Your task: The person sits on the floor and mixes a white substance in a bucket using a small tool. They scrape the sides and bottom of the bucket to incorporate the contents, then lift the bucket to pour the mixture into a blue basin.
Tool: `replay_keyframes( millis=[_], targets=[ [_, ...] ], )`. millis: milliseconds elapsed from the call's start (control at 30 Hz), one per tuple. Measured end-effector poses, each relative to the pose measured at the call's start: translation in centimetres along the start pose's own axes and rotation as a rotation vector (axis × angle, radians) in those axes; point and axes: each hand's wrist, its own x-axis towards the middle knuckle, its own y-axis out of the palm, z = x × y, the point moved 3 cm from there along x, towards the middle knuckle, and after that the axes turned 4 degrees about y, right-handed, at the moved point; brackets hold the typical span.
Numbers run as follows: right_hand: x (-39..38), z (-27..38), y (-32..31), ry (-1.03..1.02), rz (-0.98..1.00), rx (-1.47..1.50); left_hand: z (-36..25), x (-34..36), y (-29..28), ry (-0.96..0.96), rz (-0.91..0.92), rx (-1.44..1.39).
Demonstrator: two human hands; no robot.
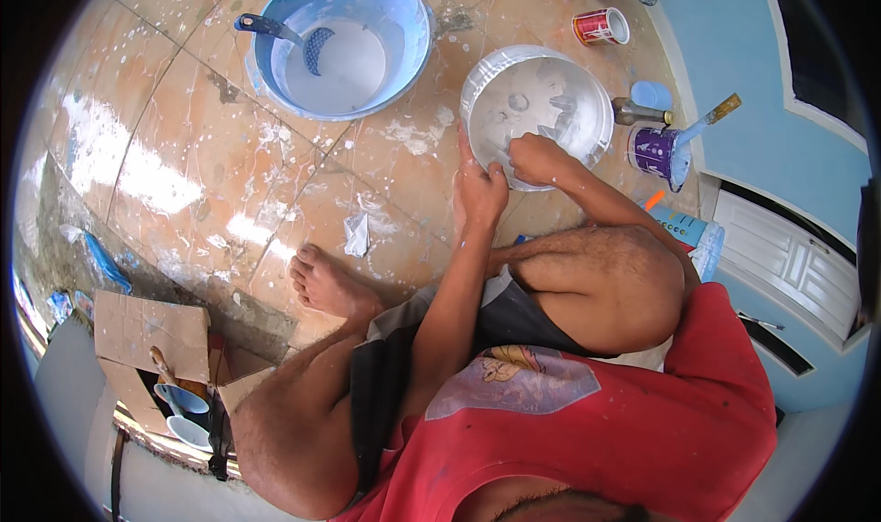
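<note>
Between my legs and the far side of the floor, a white plastic bucket (560,109) coated inside with pale residue stands tilted slightly toward me. My left hand (479,187) grips its near-left rim, thumb up. My right hand (537,159) reaches over the near rim into it, fingers curled; what they hold, if anything, is hidden. Left of the bucket is a blue basin (385,54) of pale liquid, with a blue-handled perforated tool (275,29) in it.
Right along the blue wall stand a red-labelled can (601,28), a bottle (633,113), a purple pail (653,153) with a brush (714,113), and a blue container (679,224). A cardboard box (151,329) with tools sits lower left on the paint-spattered tiled floor (229,173).
</note>
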Motion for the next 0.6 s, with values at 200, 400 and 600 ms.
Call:
replay_keyframes(
  millis=[200,400,600],
  targets=[
    [-1.5,-0.3,-0.8,-0.02,-0.045,-0.03,1.3,0.0,-0.2,0.097,0.003,0.084],
    [-0.7,0.4,-0.4,0.014,-0.145,-0.022,1.2,-0.4,-0.5,0.037,0.021,0.119],
    [1.4,-0.4,-1.1,0.092,-0.279,-0.034,1.4,0.1,-0.4,0.004,0.028,-0.001]
  ],
)
